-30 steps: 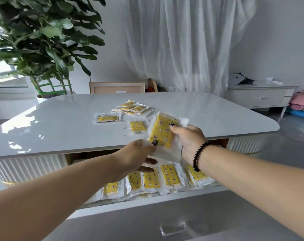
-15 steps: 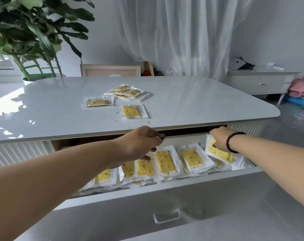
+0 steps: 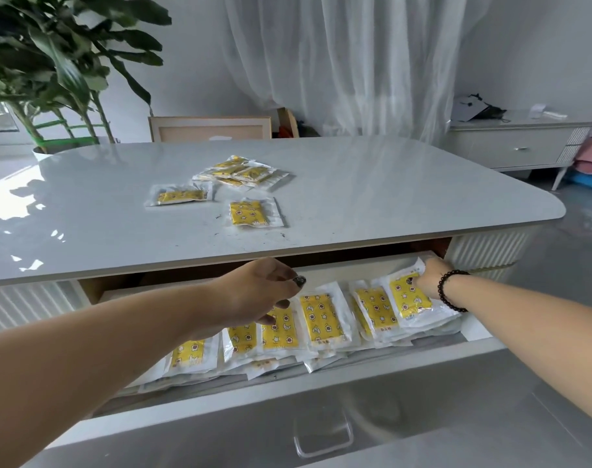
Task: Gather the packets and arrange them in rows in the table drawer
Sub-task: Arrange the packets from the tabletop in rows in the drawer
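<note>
The right hand (image 3: pixel 431 276) was at the far right end of the drawer (image 3: pixel 477 332), its fingers pinching the top edge of the last packet (image 3: pixel 410 296) and setting it against the row (image 3: pixel 321 320) that ran away to its left. The left hand (image 3: pixel 261 292) hovered over the middle of that row with fingers loosely curled; it seemed to hold nothing, though the fingertips were partly hidden and may have brushed the packet beneath them.

Beyond both hands, on the table (image 3: pixel 389 197), more packets waited: a single one (image 3: pixel 250 213) nearest the left hand, another (image 3: pixel 179 195) further left of it, and a small heap (image 3: pixel 242 172) behind those.

The packets looked light and thin, flat yellow pads sealed in clear, glossy film with a wide floppy border. They would likely bend and slide over each other readily, so the row could slump if nudged. The clear border seemed the easiest place to take hold, pinched at a corner or top edge between thumb and finger; on the smooth table, sliding one toward the edge or lifting a corner first would probably help. Several could be stacked and carried at once, as they appeared neither heavy nor fragile.
</note>
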